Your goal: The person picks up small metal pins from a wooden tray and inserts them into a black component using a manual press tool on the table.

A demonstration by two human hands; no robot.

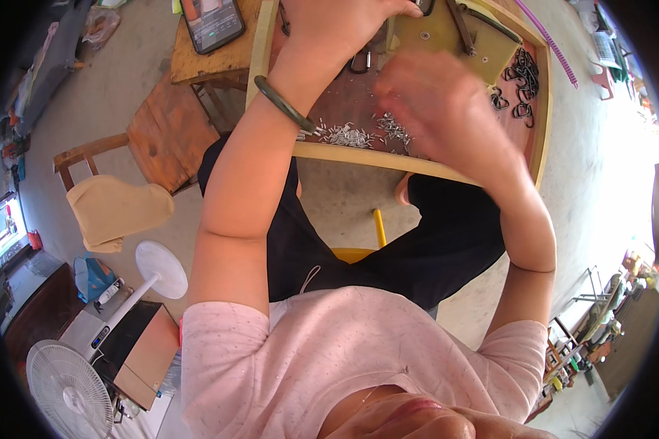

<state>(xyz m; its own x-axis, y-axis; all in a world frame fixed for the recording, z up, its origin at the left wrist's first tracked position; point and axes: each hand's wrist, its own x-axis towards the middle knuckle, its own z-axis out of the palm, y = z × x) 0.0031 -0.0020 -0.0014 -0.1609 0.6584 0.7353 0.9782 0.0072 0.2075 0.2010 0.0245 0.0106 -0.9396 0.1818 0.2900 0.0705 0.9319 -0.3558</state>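
At the top edge my left hand (359, 13) reaches over the wooden-rimmed tray (388, 159), most of its fingers cut off by the frame. Its thumb presses by a small dark metal piece (424, 6) beside the yellowish metal plate (436, 36). My right hand (439, 102), smeared by motion, hovers over the tray's near part; its fingers cannot be made out. Small silver pins (348, 136) lie in loose heaps left of it. A black carabiner-like clip (360, 63) rests between my hands. Several black clips (523, 77) are piled at the tray's right.
A dark lever (462, 28) rises by the plate. Left of the tray, a phone (216, 25) lies on a wooden stand (190, 64). A wooden chair (172, 135) with a tan cloth (117, 208) stands farther left, near a white fan (69, 395). My knees are under the tray's near edge.
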